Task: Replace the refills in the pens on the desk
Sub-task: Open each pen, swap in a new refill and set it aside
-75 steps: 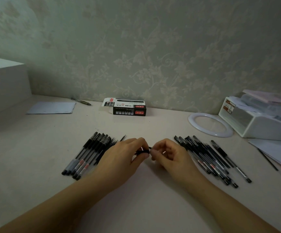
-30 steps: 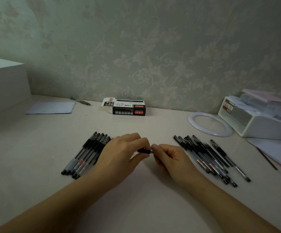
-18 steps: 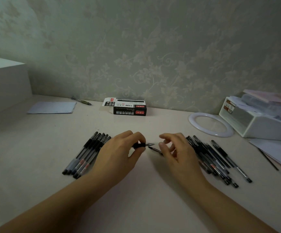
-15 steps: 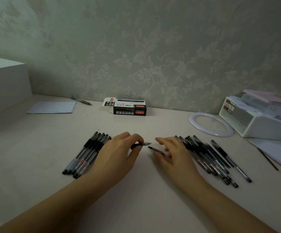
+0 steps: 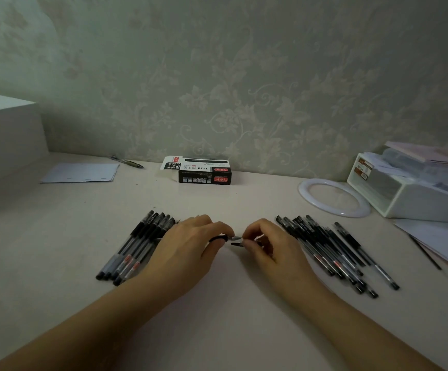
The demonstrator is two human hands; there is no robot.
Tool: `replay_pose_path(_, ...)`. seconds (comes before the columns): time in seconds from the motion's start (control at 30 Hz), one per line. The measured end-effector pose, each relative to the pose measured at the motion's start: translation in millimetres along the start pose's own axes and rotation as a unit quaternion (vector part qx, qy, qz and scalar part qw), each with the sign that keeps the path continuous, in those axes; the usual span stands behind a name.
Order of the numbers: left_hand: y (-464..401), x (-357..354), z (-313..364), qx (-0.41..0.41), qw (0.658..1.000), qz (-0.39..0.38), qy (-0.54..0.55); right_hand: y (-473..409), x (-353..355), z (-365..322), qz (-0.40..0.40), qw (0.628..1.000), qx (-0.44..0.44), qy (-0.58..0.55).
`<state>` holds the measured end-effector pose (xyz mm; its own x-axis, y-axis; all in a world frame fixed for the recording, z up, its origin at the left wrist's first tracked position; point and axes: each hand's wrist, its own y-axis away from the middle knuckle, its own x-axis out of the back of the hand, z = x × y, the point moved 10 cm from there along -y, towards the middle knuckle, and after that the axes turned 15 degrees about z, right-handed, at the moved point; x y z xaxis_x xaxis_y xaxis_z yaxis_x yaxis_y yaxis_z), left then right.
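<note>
- Holding a pen (image 5: 218, 238) in the left hand (image 5: 190, 246) just above the middle of the surface (image 5: 56, 236), fingers (image 5: 224, 229) curled and pinched round its black grip, metal tip poking out to the right.
- Right hand (image 5: 269, 243) is now back in close, with its fingertips (image 5: 247, 236) together on something tiny right at that tip. I can't make out what the piece is. Half a second ago this hand was more spread out and sat a bit further off to the right.
- A thin dark refill (image 5: 237, 244) shows just below the pen tip, under the right hand's fingers. Earlier it lay in plain sight on the surface between the hands; now most of it is covered, and I can't tell if it's being gripped or just lying there.
- Left pile of pens (image 5: 134, 246) fans out beside the left wrist, same spot as before.
- Right pile of pens (image 5: 329, 250) is just right of the right hand, also unmoved.
- At the far edge by the wall: the refill box (image 5: 202, 172), a sheet of paper (image 5: 81, 172) and a lone pen (image 5: 127, 162) to the left.
- Far right has a white ring (image 5: 334, 194) and a white tray (image 5: 410, 191) stacked with papers.
</note>
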<state>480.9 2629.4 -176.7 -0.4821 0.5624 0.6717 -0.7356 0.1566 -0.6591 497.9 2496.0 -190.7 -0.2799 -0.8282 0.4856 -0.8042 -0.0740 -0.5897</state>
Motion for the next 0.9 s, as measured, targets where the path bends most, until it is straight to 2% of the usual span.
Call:
replay_pose_path(0.17,1,1,2,-0.006,1.000,0.012,0.008,-1,7,8,0.026,0.998,-0.042,-0.045)
replay_pose_path(0.3,-1,4,-3,0.005,0.999,0.030,0.015,-3,14,21,0.059,0.984,-0.111,-0.128)
replay_pose_path(0.47,1,-1,7,-0.004,0.998,0.013,0.057,1,1,16,-0.007,0.976,-0.113,-0.186)
replay_pose_path(0.9,-1,1,11,-0.024,0.998,0.011,0.064,4,-12,18,-0.066,0.960,-0.152,-0.225)
